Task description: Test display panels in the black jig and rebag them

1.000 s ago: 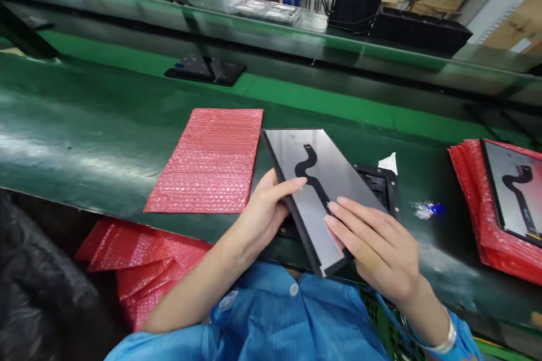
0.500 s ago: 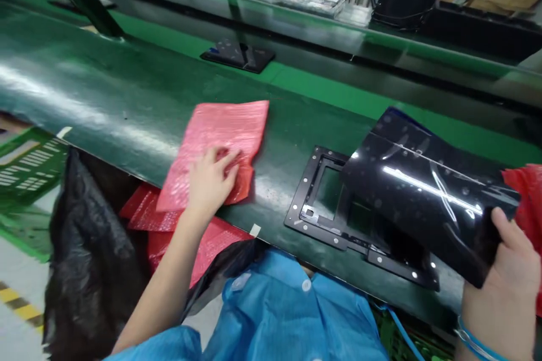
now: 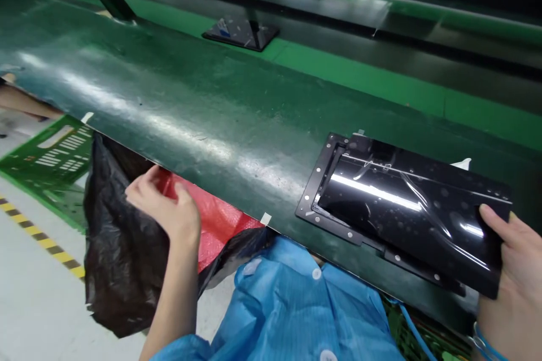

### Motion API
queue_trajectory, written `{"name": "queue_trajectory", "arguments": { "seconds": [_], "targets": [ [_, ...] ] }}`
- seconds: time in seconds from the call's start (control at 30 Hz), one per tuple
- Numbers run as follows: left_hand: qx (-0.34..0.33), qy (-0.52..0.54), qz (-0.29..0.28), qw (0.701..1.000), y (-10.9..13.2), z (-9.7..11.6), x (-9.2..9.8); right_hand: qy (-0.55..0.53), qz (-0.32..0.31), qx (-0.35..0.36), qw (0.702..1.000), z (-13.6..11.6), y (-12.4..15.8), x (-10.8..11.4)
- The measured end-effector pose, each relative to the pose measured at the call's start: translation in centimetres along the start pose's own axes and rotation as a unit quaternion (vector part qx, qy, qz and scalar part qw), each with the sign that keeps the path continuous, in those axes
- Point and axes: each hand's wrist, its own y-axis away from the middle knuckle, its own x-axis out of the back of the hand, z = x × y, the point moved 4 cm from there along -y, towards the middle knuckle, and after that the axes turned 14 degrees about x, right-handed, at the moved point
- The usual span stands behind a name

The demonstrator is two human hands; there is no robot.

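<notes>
My right hand (image 3: 514,254) grips the right end of a glossy black panel (image 3: 415,203), thumb on top. The panel is tilted over a black frame (image 3: 317,186) with several silvery dots along its border, hiding most of it. Over at the left, my left hand (image 3: 167,200) hovers above the mouth of a black plastic bag (image 3: 122,242) with its fingers apart and nothing in them. Red bubble-wrap sheets (image 3: 215,217) lie inside that bag, just below the green bench edge.
A green bench (image 3: 203,107) runs across the view. Farther back lies another dark glossy panel (image 3: 241,32). A green crate (image 3: 55,163) stands at the left on the floor, near yellow-black tape (image 3: 42,240). Part of another person's arm (image 3: 25,101) shows at the left edge.
The red bubble-wrap bag under my left hand has left the bench, and that hand has moved down to the black bag. My right hand has lowered the panel closer over the frame.
</notes>
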Motion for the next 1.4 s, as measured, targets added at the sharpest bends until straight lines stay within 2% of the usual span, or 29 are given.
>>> {"name": "queue_trajectory", "arguments": {
  "seconds": [0.07,0.1,0.17,0.2,0.23,0.3,0.53,0.7,0.9,1.07,1.4],
  "targets": [
    [-0.062,0.038,-0.057,0.996,1.6,3.4,-1.3,-0.006,-0.018,-0.004,1.0,-0.3,0.2,-0.6],
    [-0.101,0.059,-0.123,0.985,2.6,5.2,-2.3,-0.005,-0.026,-0.005,1.0,-0.4,0.2,-0.9],
    [-0.176,0.106,-0.363,0.909,5.3,8.5,-5.2,0.003,-0.03,-0.005,1.0,-0.7,0.4,-1.3],
    [-0.193,0.102,-0.448,0.867,6.5,9.6,-6.4,0.007,-0.03,-0.007,1.0,-0.7,0.5,-1.4],
    [-0.206,0.091,-0.51,0.83,7.5,10.5,-7.3,0.011,-0.031,-0.009,0.999,-0.7,0.6,-1.5],
    [-0.228,0.057,-0.566,0.79,8.9,11.5,-8.6,0.021,-0.034,-0.018,0.999,-0.6,0.7,-1.6],
    [-0.303,0.029,-0.565,0.767,10.0,11.7,-9.7,0.075,-0.038,-0.039,0.996,-0.1,0.5,-1.2],
    [-0.307,0.006,-0.559,0.771,10.2,11.7,-9.9,0.094,-0.02,-0.042,0.994,-0.5,0.7,-1.1],
    [-0.31,-0.01,-0.557,0.771,10.2,12.1,-9.6,0.103,-0.081,0.009,0.991,-1.0,1.4,-1.5],
    [-0.327,-0.02,-0.554,0.765,10.3,12.1,-9.5,0.103,-0.095,0.034,0.99,-0.9,1.2,-1.3],
    [-0.353,-0.012,-0.549,0.758,11.0,12.0,-9.6,0.114,-0.104,0.035,0.987,-1.7,1.9,-1.9]
  ]
}}
